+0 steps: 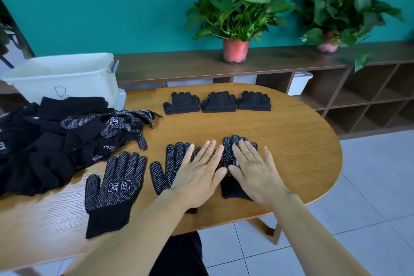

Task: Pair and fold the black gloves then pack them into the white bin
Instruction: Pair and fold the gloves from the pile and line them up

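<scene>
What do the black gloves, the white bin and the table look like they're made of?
Black gloves: soft knitted fabric, matte, judging by the limp pile; the pale palm dots look like a rubbery grip print, probably. White bin: moulded plastic, with smooth, faintly translucent walls. Table: wood or wood-look veneer, going by the streaky grain; satin finish.

Low dark-wood shelf unit (179, 63) with open cubbies, backed by a teal wall (112, 6). On its top, a leafy plant in a red pot (235, 50) and, farther right, another in a pink pot (327, 44). In one cubby, a white box (300, 83). In front of it, an oval wooden table (280, 132) on white floor tiles (369, 219).
</scene>
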The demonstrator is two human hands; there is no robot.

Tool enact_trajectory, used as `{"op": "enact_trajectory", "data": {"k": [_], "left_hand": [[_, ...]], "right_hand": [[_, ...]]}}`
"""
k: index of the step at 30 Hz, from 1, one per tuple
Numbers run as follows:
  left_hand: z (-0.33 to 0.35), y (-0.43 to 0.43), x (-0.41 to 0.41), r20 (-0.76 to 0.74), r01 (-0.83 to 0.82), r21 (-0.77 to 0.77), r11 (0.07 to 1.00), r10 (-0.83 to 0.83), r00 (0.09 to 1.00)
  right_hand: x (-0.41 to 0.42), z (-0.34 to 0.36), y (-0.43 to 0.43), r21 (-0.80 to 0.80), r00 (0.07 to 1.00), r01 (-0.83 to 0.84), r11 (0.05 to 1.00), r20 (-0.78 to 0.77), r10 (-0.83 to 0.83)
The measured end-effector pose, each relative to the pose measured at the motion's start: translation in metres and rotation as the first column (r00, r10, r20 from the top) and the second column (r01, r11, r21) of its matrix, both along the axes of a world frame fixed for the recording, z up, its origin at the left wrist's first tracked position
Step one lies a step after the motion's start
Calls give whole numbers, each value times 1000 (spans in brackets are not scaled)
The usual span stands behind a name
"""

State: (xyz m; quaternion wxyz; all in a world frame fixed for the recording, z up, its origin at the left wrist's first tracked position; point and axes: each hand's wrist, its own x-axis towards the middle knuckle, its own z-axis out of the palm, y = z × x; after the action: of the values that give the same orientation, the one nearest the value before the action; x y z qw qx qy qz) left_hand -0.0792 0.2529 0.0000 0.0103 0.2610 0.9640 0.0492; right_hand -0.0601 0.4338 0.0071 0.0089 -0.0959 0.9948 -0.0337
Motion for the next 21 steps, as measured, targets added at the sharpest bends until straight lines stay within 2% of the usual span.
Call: {"op": "enact_trajectory", "data": {"k": [16, 21], "left_hand": [[18, -142, 19, -191, -162, 64, 985, 172, 966], [6, -196, 14, -255, -195, 142, 971, 226, 940]], "right_hand": [[-13, 38, -128, -4, 975, -182, 983, -126, 180], [-25, 36, -156, -43, 949, -247, 968, -213, 232]]}}
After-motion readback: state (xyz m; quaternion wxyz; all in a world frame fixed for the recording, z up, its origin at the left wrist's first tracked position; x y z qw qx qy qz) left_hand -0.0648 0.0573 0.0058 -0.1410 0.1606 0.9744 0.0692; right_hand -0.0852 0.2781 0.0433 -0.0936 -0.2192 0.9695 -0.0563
